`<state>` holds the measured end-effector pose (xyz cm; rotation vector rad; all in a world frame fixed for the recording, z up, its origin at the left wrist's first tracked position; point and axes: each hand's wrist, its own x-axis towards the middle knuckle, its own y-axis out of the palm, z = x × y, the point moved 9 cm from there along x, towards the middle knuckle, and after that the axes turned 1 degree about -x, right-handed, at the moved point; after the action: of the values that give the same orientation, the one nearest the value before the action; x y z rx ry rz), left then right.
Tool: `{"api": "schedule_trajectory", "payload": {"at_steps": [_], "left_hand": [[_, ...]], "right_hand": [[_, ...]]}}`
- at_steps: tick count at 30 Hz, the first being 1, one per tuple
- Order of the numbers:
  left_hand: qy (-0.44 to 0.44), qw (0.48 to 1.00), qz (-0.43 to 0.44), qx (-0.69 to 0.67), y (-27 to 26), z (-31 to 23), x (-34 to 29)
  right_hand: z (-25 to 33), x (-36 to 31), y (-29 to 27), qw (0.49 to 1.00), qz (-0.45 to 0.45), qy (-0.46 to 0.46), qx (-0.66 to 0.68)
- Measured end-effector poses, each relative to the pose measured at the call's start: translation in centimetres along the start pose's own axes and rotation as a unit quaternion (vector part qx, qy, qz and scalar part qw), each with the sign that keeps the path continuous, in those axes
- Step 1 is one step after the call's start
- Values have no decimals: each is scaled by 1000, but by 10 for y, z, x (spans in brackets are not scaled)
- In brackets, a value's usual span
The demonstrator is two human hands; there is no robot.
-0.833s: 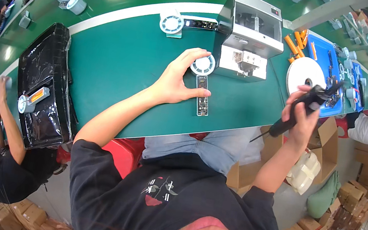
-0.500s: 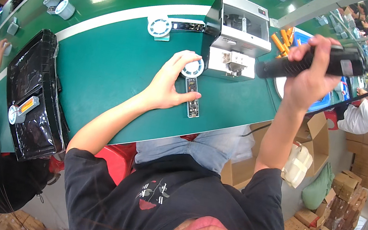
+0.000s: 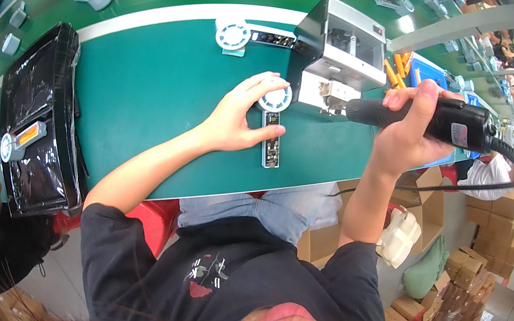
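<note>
My right hand (image 3: 412, 129) is wrapped round a black corded electric screwdriver (image 3: 457, 124), held nearly level. Its front end reaches the metal outlet of a screw feeder (image 3: 351, 47), a grey and black box with a clear window; whether the bit touches is hidden. My left hand (image 3: 240, 117) grips a small handheld fan (image 3: 270, 139) on the green mat, fingers at its round white head and thumb on the open handle, where a circuit board shows. A second open fan (image 3: 233, 34) lies beyond it, its handle against the feeder.
A black plastic-covered tray (image 3: 40, 117) with another fan on it stands at left, beside a co-worker's arm. Orange cylindrical batteries (image 3: 397, 68) and a blue bin (image 3: 429, 74) lie right of the feeder. A metal frame post (image 3: 462, 31) rises there. Cardboard boxes (image 3: 468, 277) stand on the floor at right.
My right hand has brought the electric screwdriver left and lower, up to the feeder's outlet. My left hand still holds the fan in place. The whole view has shifted slightly.
</note>
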<state>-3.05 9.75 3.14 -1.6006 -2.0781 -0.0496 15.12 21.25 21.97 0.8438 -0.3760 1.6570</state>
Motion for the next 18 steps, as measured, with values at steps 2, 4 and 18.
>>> {"api": "schedule_trajectory", "payload": {"at_steps": [2,4,18], "left_hand": [[1,1000,9,-3,1,1,1],[3,1000,11,-3,0,0,0],[-8,999,2,-37,3,3,0]], "right_hand": [[7,-6,3,1000,-6,-7,-25],[8,-13,11,999,10,42,2],[-9,-40,73,991,72,85,75]]}}
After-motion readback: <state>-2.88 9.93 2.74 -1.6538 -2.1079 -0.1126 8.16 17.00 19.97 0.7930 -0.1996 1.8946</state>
